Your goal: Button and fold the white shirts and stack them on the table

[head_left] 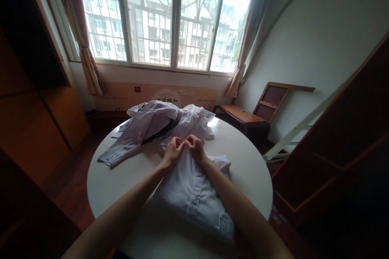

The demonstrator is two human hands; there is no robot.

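Observation:
A white button-up shirt (194, 194) lies folded on the round white table (121, 186), its button strip facing up. At its far end, by the collar area, my left hand (174, 151) has its fingers closed in a pinch on the cloth. Close beside it, nearly touching, my right hand (196, 148) also pinches the shirt with curled fingers. Just beyond my hands is a loose heap of white shirts (158, 117), with one cuffed sleeve stretched out to the left and a dark strip among the folds. My fingertips partly hide the cloth between them.
A wooden chair (243, 114) stands behind the table at the right. A flat printed cardboard box (121, 96) leans under the window. A pale ladder (300, 137) and a dark wooden panel (331, 158) are on the right, and cabinets (33, 129) on the left.

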